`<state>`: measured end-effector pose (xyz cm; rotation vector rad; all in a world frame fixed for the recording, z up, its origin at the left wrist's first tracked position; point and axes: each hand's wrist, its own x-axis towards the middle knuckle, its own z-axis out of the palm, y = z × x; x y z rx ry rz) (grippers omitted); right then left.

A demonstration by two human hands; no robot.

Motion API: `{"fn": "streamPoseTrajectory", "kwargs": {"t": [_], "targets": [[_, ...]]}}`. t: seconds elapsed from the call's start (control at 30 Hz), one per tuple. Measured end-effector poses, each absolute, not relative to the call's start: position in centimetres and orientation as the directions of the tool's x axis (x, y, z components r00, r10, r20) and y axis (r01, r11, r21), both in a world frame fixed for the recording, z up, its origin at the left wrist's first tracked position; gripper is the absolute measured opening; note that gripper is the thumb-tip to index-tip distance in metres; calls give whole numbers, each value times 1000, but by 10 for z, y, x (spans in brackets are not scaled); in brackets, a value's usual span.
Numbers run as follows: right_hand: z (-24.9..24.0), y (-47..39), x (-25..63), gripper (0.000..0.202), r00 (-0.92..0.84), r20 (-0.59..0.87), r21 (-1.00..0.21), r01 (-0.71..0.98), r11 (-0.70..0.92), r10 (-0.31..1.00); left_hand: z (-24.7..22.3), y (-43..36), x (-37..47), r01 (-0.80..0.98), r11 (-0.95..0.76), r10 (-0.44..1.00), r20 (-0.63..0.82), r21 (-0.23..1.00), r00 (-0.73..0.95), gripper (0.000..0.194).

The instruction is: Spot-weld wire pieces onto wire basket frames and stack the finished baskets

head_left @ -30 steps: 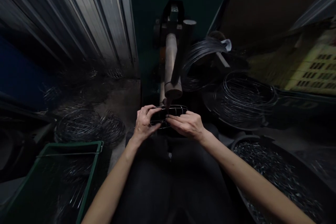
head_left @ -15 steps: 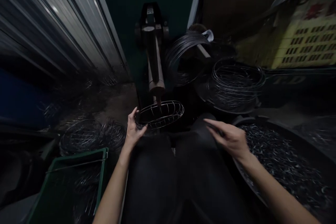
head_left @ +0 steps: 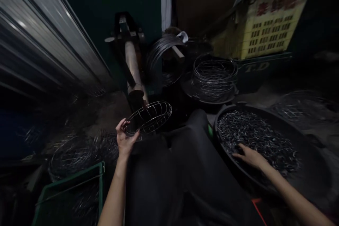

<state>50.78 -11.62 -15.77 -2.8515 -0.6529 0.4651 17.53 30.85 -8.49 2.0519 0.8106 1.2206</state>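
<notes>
My left hand (head_left: pixel 126 137) grips the left rim of a round wire basket frame (head_left: pixel 150 117), which hangs tilted just below the tip of the machine's arm (head_left: pixel 134 70). Over at the right, my right hand (head_left: pixel 249 156) reaches into a wide black basin (head_left: pixel 315 169) of small metal pieces (head_left: pixel 254 130). Its fingers touch the pieces near the basin's left side, thumb and fingertips parted. Whether any piece lies under the fingers is too dark to tell.
Behind stands a green machine body (head_left: pixel 113 5). Wire coils (head_left: pixel 166 49) hang beside it, with more wire rings (head_left: pixel 214 76) on a dark tray. A yellow crate (head_left: pixel 270 24) is at the back right, a green crate (head_left: pixel 102 187) at the lower left.
My right hand has moved right and down from above my knee into the basin. My left hand keeps hold of the wire frame. The view has turned to the right.
</notes>
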Motion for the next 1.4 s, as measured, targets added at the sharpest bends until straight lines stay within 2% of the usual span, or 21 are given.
{"fn": "streamPoseTrajectory", "kwargs": {"t": [0.1, 0.2, 0.37, 0.53, 0.6, 0.67, 0.73, 0.77, 0.83, 0.9, 0.97, 1.03, 1.13, 1.2, 1.27, 1.4], "targets": [[-173, -114, 506, 25, 780, -360, -271, 438, -857, 512, -83, 296, 175, 188, -609, 775, 527, 771, 349, 71], [-186, -123, 508, 15, 752, -355, -289, 476, -831, 555, -82, 290, 172, 197, -613, 775, 535, 765, 336, 71], [-192, -139, 510, 17, 791, -279, -241, 491, -837, 544, -91, 288, 164, 172, -651, 708, 511, 739, 487, 69], [-165, -137, 502, 20, 827, -150, -185, 515, -837, 542, -79, 268, 157, 200, -683, 652, 461, 703, 602, 62], [-151, -132, 501, 16, 868, -111, -208, 456, -865, 484, -71, 258, 157, 237, -686, 652, 436, 688, 621, 57], [-136, -123, 499, 14, 920, -121, -303, 323, -896, 373, -65, 250, 160, 265, -703, 635, 416, 660, 650, 51], [-121, -109, 490, 21, 945, -131, -517, 194, -834, 301, -63, 244, 165, 268, -722, 607, 396, 638, 689, 49], [-113, -100, 483, 26, 947, -126, -647, 148, -748, 297, -63, 242, 168, 265, -728, 594, 388, 633, 704, 49], [-99, -79, 463, 40, 923, -120, -832, 107, -544, 366, -63, 241, 174, 269, -728, 586, 369, 631, 721, 49], [-91, -59, 440, 44, 845, -128, -874, 151, -461, 519, -63, 240, 178, 275, -717, 597, 360, 641, 717, 49], [-92, -45, 421, 36, 725, -106, -819, 324, -473, 681, -64, 239, 181, 274, -705, 609, 360, 654, 707, 51], [-98, -39, 409, 32, 630, -28, -700, 542, -466, 776, -65, 238, 184, 267, -704, 615, 375, 658, 694, 54], [-103, -36, 405, 35, 563, 84, -492, 741, -457, 822, -67, 237, 185, 260, -707, 620, 399, 658, 676, 55], [-95, -31, 405, 34, 518, 93, -464, 778, -423, 850, -68, 238, 185, 257, -707, 617, 396, 659, 680, 53], [-74, -19, 400, 29, 487, 81, -555, 747, -367, 870, -69, 239, 185, 247, -713, 601, 391, 656, 697, 51], [-22, 30, 376, 27, 442, 7, -790, 552, -266, 897, -69, 241, 185, 204, -736, 566, 421, 645, 709, 48]]}}
